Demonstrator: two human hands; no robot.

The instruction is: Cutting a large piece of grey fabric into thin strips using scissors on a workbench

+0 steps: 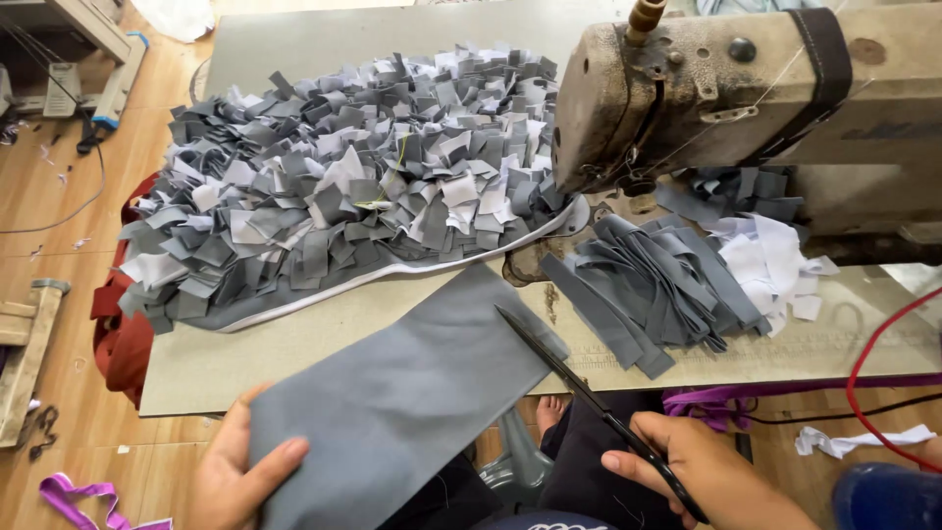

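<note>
My left hand (234, 471) grips the near left edge of a long grey fabric piece (412, 393), thumb on top. My right hand (702, 471) holds black scissors (579, 378); the blades lie closed along the fabric's right edge, tip pointing up-left. The fabric reaches from my lap onto the sewing table (294, 348). Beyond it lies a shaggy mat (343, 186) made of grey and white fabric strips with a white border. A pile of cut grey strips (648, 285) and white pieces (770, 260) sits under the arm of the old sewing machine (746, 88).
A red cloth (123, 334) hangs off the table's left edge. A red cable (873, 363) and purple fabric (716, 400) lie at the right. A purple ribbon (83, 496) and wooden piece (25, 344) are on the floor at left. My bare foot (551, 412) shows below the table.
</note>
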